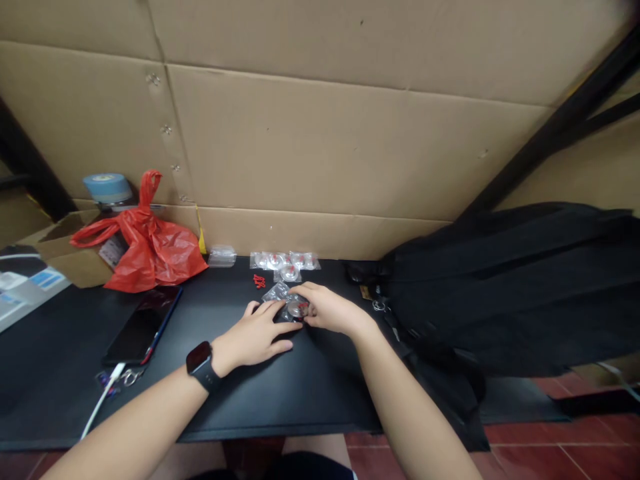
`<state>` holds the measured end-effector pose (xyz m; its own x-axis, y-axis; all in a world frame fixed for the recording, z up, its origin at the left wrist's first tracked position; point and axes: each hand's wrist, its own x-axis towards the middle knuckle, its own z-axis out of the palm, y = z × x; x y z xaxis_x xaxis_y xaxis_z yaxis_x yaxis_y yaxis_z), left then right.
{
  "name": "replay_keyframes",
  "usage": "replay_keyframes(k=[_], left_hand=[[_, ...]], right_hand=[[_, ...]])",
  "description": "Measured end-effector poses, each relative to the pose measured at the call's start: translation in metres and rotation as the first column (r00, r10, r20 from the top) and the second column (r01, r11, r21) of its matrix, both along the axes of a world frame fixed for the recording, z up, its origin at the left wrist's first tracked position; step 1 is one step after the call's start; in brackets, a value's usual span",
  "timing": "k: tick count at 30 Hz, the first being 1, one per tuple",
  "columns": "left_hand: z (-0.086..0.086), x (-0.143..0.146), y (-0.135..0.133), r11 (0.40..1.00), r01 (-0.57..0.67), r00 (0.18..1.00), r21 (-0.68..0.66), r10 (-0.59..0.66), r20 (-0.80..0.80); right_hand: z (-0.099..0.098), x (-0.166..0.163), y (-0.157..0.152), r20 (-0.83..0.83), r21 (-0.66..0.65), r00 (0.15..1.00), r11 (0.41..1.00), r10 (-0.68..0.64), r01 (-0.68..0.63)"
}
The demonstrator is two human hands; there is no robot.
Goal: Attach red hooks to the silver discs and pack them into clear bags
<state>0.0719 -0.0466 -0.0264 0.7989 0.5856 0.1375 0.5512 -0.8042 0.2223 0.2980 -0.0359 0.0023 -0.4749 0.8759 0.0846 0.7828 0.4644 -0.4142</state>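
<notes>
My left hand (257, 337), with a dark watch on its wrist, lies palm down on the black desk with its fingers spread. Its fingertips reach the edge of a round clear piece (295, 308) that has a red bit on it. From the other side, my right hand (327, 310) curls its thumb and fingers round this piece. Crumpled clear plastic packets (277, 291) lie just beyond and partly under my fingers. A small pile of red pieces (259, 281) sits farther back. Behind it are several flat clear packets (290, 272) holding round pieces with red marks.
On the left are a knotted red plastic bag (155, 250), a blue-lidded jar (107, 188) and a phone (143, 327) on a white cable. A clear plastic box (222, 256) stands by the cardboard wall (310, 147). A black bag (500, 287) fills the right side.
</notes>
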Motion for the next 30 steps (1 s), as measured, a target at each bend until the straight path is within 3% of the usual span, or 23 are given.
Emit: replay_keyframes(k=[5, 17, 24, 30], left_hand=[[0.003, 0.0, -0.001, 1.0, 0.003, 1.0, -0.026, -0.004, -0.006], [0.004, -0.009, 0.008, 0.998, 0.037, 0.998, -0.057, -0.034, 0.046], [0.008, -0.017, 0.019, 0.993, 0.046, 0.996, -0.105, -0.037, 0.085], [0.004, -0.012, 0.021, 0.994, -0.106, 0.983, -0.007, 0.106, 0.15]], right_hand=[[-0.005, 0.0, 0.008, -0.012, 0.055, 0.999, 0.998, 0.038, -0.037], [-0.021, -0.029, 0.026, 0.101, 0.305, 0.988, 0.949, -0.116, 0.08], [-0.016, -0.01, 0.023, 0.059, 0.102, 0.998, 0.994, 0.027, -0.033], [-0.011, 0.01, 0.019, -0.023, -0.07, 0.987, 0.984, 0.159, -0.161]])
